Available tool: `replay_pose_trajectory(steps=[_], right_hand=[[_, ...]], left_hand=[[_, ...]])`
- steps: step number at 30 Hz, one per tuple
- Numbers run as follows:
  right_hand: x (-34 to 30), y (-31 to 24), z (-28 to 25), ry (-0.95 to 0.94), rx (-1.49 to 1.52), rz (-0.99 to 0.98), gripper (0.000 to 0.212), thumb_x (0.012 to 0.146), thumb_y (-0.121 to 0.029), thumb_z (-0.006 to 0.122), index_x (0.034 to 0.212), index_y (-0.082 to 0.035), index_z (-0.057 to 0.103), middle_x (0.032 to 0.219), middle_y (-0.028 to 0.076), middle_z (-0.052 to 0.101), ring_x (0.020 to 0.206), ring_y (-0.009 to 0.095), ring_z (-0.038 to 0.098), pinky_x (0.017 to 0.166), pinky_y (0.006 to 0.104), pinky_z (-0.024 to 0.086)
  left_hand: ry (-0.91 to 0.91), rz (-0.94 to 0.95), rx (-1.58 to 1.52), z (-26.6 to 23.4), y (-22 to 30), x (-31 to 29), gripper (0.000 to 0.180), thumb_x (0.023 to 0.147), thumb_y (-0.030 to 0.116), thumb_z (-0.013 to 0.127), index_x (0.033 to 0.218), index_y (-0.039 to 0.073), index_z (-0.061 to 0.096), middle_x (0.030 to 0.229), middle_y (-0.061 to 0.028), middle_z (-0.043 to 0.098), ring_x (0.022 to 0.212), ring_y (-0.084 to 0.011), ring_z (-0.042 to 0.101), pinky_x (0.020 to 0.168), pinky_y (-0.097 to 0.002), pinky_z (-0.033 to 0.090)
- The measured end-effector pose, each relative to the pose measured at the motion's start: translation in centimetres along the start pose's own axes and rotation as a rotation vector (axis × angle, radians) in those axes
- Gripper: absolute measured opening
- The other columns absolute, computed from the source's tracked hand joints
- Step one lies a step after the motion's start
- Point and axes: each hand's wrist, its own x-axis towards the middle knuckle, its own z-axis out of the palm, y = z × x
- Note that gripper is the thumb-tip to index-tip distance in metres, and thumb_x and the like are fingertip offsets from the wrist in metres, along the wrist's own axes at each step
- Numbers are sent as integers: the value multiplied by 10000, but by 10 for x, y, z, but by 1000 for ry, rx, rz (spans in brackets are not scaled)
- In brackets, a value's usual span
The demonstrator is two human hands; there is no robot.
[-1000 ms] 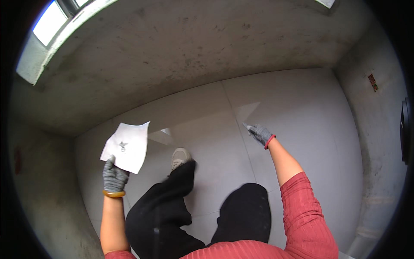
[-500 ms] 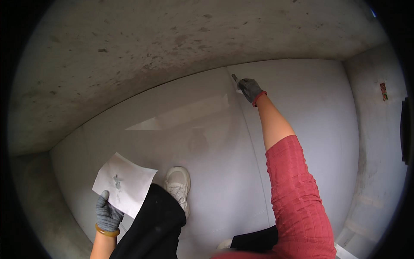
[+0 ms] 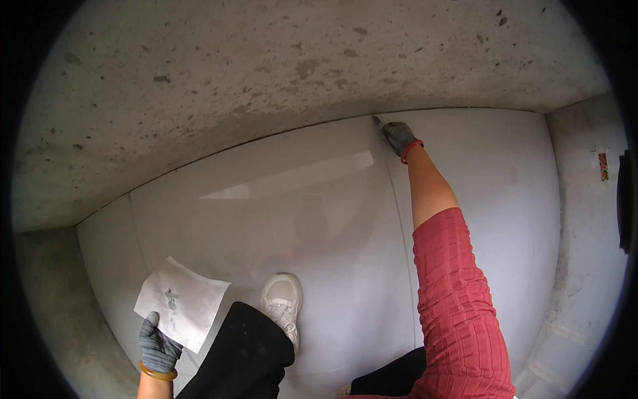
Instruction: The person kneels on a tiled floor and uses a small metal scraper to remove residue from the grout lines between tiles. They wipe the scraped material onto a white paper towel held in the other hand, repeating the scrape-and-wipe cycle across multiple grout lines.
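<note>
My left hand (image 3: pixel 159 347), in a grey knit glove, pinches the lower edge of a white sheet of paper (image 3: pixel 196 299). Grey-green smears of some paste mark the sheet's middle. Far out at the end of my stretched right arm, my right hand (image 3: pixel 400 138) wears a dark grey glove and is closed round a small dark-tipped hand tool (image 3: pixel 377 122). Most of that tool is hidden by the fingers, so its kind is unclear. Its tip is at the far end of a joint line (image 3: pixel 401 226) between two large grey floor tiles, close beside the wall.
A stained concrete wall (image 3: pixel 266 80) borders the far side of the glossy tiled floor (image 3: pixel 266 226). Another wall (image 3: pixel 588 219) on the right has a small recess with red and green wires (image 3: pixel 603 166). My light shoe (image 3: pixel 282 300) stands on the tiles near the paper.
My right hand has moved the tool along the joint to the far wall. The paper and my left hand sit slightly lower in the picture, and the view has shifted a little.
</note>
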Motion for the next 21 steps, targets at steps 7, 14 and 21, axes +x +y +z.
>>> replay_pose_trajectory(steps=[7, 14, 21], right_hand=[[-7, -12, -16, -35, -78, 62, 441, 895, -384, 551, 861, 53, 602, 779, 76, 577, 667, 166, 450, 694, 303, 412], [22, 19, -14, 41, 12, 13, 397, 891, -343, 580, 897, 53, 617, 759, 40, 559, 650, 139, 418, 636, 282, 387], [31, 21, -19, 8, 154, 112, 269, 899, -231, 579, 873, 34, 616, 747, 18, 552, 629, 113, 417, 604, 258, 380]], left_hand=[[-13, -7, -10, 7, -4, 1, 565, 798, 179, 590, 1317, 44, 416, 1310, -115, 493, 1218, -308, 447, 1047, -487, 323], [4, -6, -15, 6, -7, 2, 575, 796, 171, 591, 1326, 50, 404, 1315, -116, 487, 1220, -311, 444, 1050, -489, 322], [29, -9, -29, 5, -8, 2, 564, 795, 165, 586, 1319, 49, 413, 1309, -117, 492, 1214, -313, 451, 1044, -493, 328]])
